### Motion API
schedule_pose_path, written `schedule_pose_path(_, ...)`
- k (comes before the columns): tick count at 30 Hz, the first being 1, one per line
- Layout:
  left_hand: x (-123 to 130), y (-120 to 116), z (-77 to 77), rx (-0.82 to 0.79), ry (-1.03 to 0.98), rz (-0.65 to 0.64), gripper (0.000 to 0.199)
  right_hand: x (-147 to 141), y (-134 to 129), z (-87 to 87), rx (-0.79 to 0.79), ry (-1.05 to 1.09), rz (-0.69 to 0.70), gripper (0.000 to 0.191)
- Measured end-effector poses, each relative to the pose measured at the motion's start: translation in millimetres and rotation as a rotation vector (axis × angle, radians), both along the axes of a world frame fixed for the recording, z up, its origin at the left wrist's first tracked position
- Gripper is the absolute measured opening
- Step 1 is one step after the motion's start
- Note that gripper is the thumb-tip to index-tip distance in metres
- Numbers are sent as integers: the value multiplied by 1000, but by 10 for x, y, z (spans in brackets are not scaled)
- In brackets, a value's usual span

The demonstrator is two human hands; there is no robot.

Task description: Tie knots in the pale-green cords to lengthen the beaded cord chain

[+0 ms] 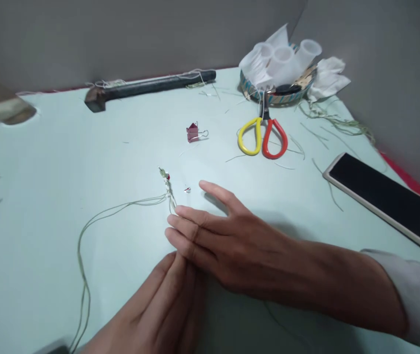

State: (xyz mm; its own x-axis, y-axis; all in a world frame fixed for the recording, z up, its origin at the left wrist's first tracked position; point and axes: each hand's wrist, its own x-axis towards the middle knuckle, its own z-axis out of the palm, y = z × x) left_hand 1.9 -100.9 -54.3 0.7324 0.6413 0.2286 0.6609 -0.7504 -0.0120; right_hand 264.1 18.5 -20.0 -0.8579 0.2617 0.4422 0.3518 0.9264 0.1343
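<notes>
A small knotted cord piece point(167, 184) with a red bead lies on the pale table, its working strands running toward my fingers. My right hand point(217, 236) reaches in from the right, its fingertips pressed over these strands and its outermost finger held away; its thumb is hidden. Below and touching it, my left hand point(165, 300) has its fingers closed at the strands, with the fingertips covered by the right hand. Two loose green cords point(84, 246) leave the knotted piece to the left and curve down to the bottom edge. A tiny red-and-silver bit point(187, 190) lies beside the piece.
A pink binder clip point(193, 133) and yellow-and-red-handled scissors point(263, 137) lie beyond my hands. Behind are a dark hammer-like tool point(151, 87) and a basket point(248, 91) with plastic cups. A phone point(390, 201) lies right; cord scraps are scattered about.
</notes>
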Motion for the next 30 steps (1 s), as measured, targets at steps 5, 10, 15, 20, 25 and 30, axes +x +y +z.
schedule_pose_path(5, 191, 123, 253, 106, 22, -76, 67, 180, -116, 17, -102, -43, -12, 45)
schedule_pose_path(10, 293, 295, 466, 132, 126, -107, 54, 382, -122, -32, -252, -133, -85, 45)
schedule_pose_path(15, 295, 321, 466, 136, 40, -85, 48, 488, -111, -54, -223, -154, -111, 52)
schedule_pose_path(20, 254, 272, 415, 122, 12, -45, 53, 673, -92, -59, -163, -145, -170, 51)
schedule_pose_path(25, 226, 238, 432, 75, -44, -24, 59, 850, -38, -35, -106, -134, -291, 49)
schedule_pose_path(30, 252, 140, 497, 25, -60, -39, 52, 727, -123, 91, -93, -105, -263, 47)
